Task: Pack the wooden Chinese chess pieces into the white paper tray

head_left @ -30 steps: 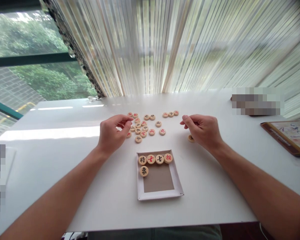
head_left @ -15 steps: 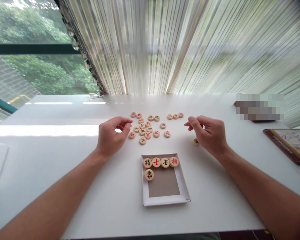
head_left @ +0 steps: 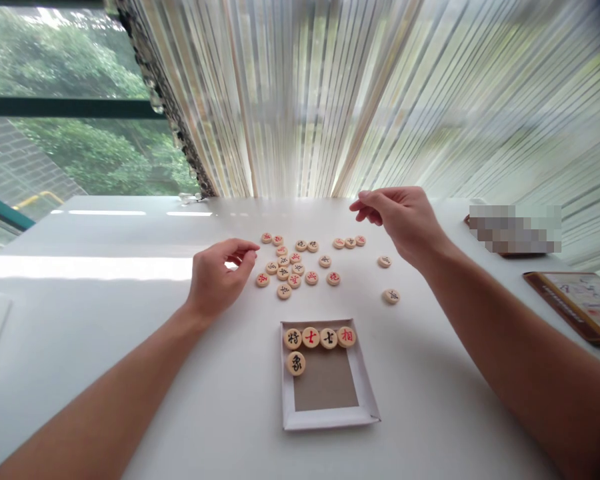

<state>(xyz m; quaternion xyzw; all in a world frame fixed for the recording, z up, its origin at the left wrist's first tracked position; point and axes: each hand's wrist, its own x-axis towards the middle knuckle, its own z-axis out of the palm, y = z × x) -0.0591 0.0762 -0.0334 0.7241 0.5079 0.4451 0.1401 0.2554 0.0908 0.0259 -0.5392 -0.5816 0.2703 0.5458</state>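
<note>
My left hand (head_left: pixel 220 277) is at the left of a loose cluster of round wooden Chinese chess pieces (head_left: pixel 283 273). Its fingers curl, thumb and index tips slightly apart, and no piece shows between them. My right hand (head_left: pixel 397 217) is raised above the far right of the table, fingers loosely bent, with nothing visible in them. Two black-marked pieces, one (head_left: pixel 384 262) below this hand and another (head_left: pixel 391 297) nearer me, lie apart. A shallow white box (head_left: pixel 289 393) in front of me holds a row of pieces, with a black elephant piece (head_left: pixel 296 364) below its left end.
Three pieces (head_left: pixel 350 243) form a short row at the back. Along the right side lie a brown-edged printed box or board (head_left: pixel 575 307) and a blurred dark item (head_left: pixel 517 233). String curtains (head_left: pixel 290 100) hang behind the white table (head_left: pixel 205 400).
My right hand has risen and moved away from me, uncovering a black-marked piece. My left hand stays nearly in place. The view has tilted slightly up.
</note>
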